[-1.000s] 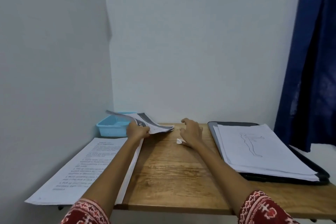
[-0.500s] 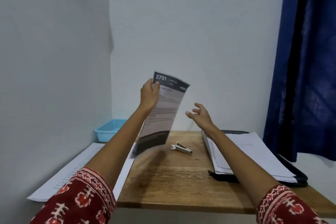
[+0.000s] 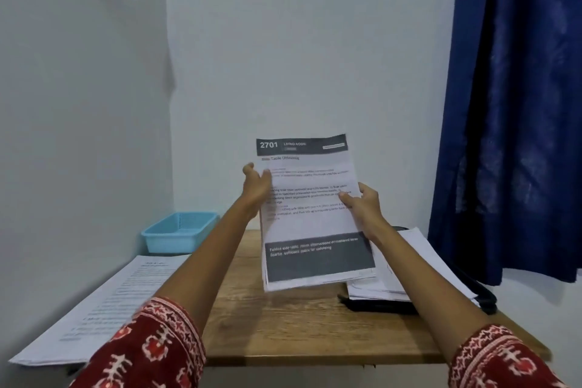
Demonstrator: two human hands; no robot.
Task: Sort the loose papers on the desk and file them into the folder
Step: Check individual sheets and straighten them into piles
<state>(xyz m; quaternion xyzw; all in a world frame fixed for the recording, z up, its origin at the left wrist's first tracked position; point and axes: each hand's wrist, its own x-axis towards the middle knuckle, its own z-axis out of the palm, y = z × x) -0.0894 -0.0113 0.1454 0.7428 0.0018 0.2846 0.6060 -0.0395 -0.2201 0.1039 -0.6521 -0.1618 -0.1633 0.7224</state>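
Since 0.5 s ago the right hand point(image 3: 362, 203) came in and took the right edge of the white printed sheets with dark header "2701" point(image 3: 310, 214); they now faced the camera squarely, raised above the desk.

Left hand point(image 3: 256, 186) gripped the left edge, thumb in front; right hand pinched the opposite edge, so both hands held the stack w/ neither free. Likely being read for sorting before filing. Black folder w/ white pages on it point(image 3: 422, 290) lay at 3 o'clock on the wooden desk point(image 3: 283, 324), its corner near the desk's front edge. Another white printed sheet point(image 3: 104, 305) at 9 o'clock overhung the desk's left and front edges; light-blue plastic tray point(image 3: 179, 231) at 11. Bare wood between gave room to lower the stack.
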